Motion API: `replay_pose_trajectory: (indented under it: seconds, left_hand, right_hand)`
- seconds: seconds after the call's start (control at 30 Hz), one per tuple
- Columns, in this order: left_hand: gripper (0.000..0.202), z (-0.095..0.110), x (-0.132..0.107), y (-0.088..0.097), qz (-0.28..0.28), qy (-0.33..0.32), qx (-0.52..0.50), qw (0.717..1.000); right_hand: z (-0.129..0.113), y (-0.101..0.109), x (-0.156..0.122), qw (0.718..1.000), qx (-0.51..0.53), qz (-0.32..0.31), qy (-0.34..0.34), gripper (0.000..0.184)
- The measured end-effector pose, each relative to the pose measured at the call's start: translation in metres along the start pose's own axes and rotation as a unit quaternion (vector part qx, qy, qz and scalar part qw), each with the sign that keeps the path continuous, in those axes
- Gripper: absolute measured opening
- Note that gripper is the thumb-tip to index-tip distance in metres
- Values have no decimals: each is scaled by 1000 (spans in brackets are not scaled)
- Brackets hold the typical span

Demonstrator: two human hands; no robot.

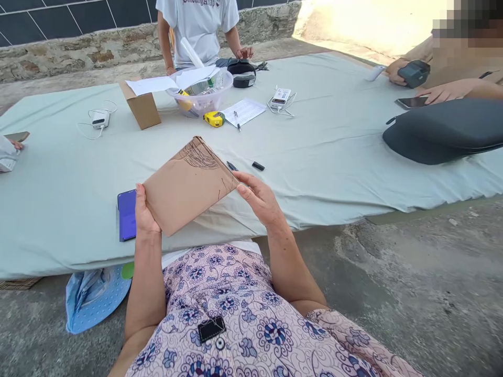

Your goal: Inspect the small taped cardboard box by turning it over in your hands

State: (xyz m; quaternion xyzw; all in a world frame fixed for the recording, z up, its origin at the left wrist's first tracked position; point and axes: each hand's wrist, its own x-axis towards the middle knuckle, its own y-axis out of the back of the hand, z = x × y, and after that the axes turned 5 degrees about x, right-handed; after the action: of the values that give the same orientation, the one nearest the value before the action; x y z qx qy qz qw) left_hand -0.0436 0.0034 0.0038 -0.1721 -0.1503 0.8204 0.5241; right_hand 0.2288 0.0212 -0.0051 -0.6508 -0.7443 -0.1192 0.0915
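Tilted above the near edge of the table is a flat piece of brown cardboard (pixel 183 188), with black scribbled lines at its top corner and a few strokes near its right corner. My left hand (pixel 148 212) grips its left side, thumb on the front face. My right hand (pixel 259 196) pinches the right corner between thumb and fingers. Just behind the cardboard lies a black marker (pixel 232 166), partly hidden by it. Its black cap (pixel 258 166) sits apart to the right. A phone (pixel 128 214) with a purple screen rests beside my left hand.
A plastic basin (pixel 204 104) with papers and bottles stands at the back, near a cardboard box (pixel 143 110), yellow tape measure (pixel 214 119), paper sheet (pixel 249 111) and power banks (pixel 281 98). A black case (pixel 444 131) lies right. Other people sit around the table (pixel 314 157).
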Motion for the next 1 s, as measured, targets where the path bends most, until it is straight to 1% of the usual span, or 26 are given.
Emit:
replay_pose_trajectory:
  seconds: [0.07, 0.1, 0.2, 0.27, 0.33, 0.4, 0.5, 0.6, 0.7, 0.77, 0.93, 1.0]
  left_hand:
    - [62, -2, -5, -8, 7, 11, -33, 999]
    - [61, -2, -8, -11, -3, 19, -40, 999]
    - [60, -5, -17, -18, -69, 52, -12, 996]
    - [61, -7, -20, -19, -92, 84, 15, 992]
    - [64, -10, -21, -20, -86, 113, 29, 989]
    - [67, -14, -20, -22, -74, 135, 26, 988]
    - [72, -20, -21, -29, -42, 157, 14, 987]
    - [71, -23, -24, -36, 1, 145, 18, 989]
    - [68, -23, -26, -39, 16, 131, 15, 991]
    - [68, -23, -27, -38, 15, 129, 11, 991]
    - [68, -21, -29, -36, 0, 110, 21, 994]
    - [68, -20, -30, -37, -1, 121, 15, 993]
  right_hand:
    - [3, -2, 1, 999, -6, 42, 29, 55]
    - [4, -1, 1, 996, -9, 73, 42, 55]
    - [10, 2, 4, 984, -29, 161, 66, 56]
    - [15, 6, 5, 980, -49, 179, 70, 63]
    - [18, 7, 5, 979, -77, 175, 75, 73]
    - [19, 3, 2, 974, -124, 169, 81, 88]
    - [14, -11, -5, 961, -209, 145, 105, 109]
    - [5, -30, -12, 951, -255, 91, 148, 121]
    - [1, -45, -15, 949, -262, 47, 168, 125]
    - [1, -48, -15, 951, -262, 31, 161, 122]
    - [3, -39, -14, 953, -270, 12, 136, 119]
    - [2, -33, -13, 953, -268, 13, 143, 118]
